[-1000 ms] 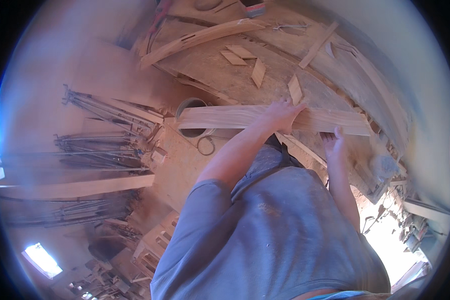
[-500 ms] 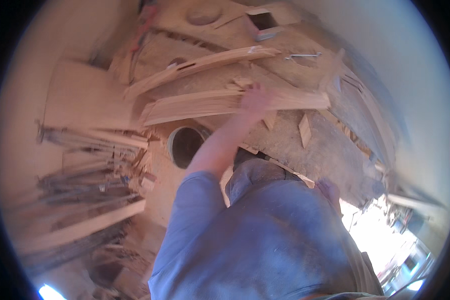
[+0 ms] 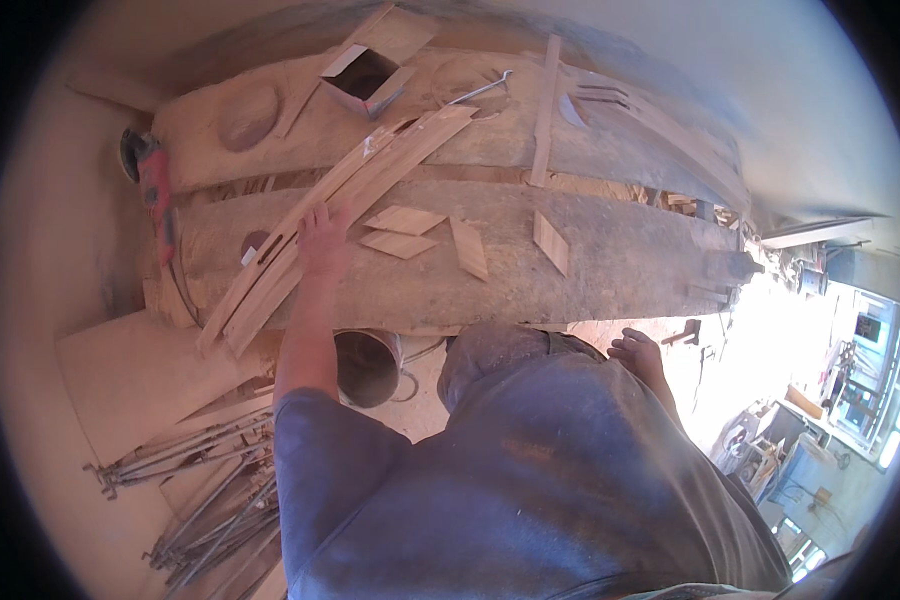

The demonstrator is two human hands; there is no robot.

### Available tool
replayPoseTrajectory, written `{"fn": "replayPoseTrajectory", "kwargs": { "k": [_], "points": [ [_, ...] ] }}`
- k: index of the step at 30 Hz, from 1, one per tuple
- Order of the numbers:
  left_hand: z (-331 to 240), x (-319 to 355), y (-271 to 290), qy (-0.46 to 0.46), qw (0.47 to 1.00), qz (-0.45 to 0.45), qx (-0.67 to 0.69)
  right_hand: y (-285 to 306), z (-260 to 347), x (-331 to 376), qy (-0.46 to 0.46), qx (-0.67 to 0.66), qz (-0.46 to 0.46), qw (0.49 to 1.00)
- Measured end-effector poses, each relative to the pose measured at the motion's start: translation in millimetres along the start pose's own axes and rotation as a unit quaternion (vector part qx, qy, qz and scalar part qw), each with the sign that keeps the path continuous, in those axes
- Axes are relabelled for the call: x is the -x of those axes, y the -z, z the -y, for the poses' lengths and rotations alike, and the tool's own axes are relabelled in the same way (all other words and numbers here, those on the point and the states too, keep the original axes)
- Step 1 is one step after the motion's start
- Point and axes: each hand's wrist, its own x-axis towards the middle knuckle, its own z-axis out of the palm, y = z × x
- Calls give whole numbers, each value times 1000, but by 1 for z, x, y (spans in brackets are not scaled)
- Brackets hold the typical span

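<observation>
My left hand (image 3: 324,240) lies over a long pale wooden board (image 3: 400,163), its fingers reaching across the upper edge. Right alongside that board is a slotted wooden board (image 3: 350,172), and both slant over the workbench (image 3: 610,240). The hand hides part of the boards. Several small diamond-shaped wood pieces (image 3: 470,249) lie just right of the hand. Near my right hip, my right hand (image 3: 635,355) hangs in front of the bench edge with its fingers loosely bent and apart, nothing in it.
On the bench are an open box (image 3: 365,85), a wrench-like metal tool (image 3: 483,88), a narrow wood strip (image 3: 546,110) and a red angle grinder (image 3: 154,185) at the left end. A bucket (image 3: 370,368) stands below the front edge. Metal bar clamps (image 3: 195,450) lie at lower left.
My view has swung round. The pale board, apart from the slotted one before, now lies close against it. My left hand, blurred in motion earlier, is steadier on the board.
</observation>
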Motion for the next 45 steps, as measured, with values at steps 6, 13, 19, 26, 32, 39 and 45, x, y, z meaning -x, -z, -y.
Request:
{"fn": "replayPoseTrajectory", "kwargs": {
  "k": [6, 13, 19, 26, 32, 39, 45],
  "points": [
    [-9, 4, -4, 38, 999, -4, -14, 17, -23, -5, 5, -28, 51, 998],
    [-13, 20, -7, 22, 997, -72, 27, 0, -24, -2, 21, 177, -10, 984],
    [-25, 24, -15, 41, 995, -72, 49, 19, -37, -2, 36, 318, -18, 947],
    [-39, 23, -12, 76, 993, -71, 49, 51, -61, 1, 3, 386, -57, 921],
    [-49, 23, -10, 107, 990, -72, 56, 76, -101, -7, -7, 374, -70, 925],
    [-100, 21, 14, 151, 983, -66, 87, 83, -130, -24, 19, 383, -47, 922],
    [-213, 56, -11, 94, 982, -61, 151, 114, -142, -47, 73, 332, -3, 941]
  ]
}}
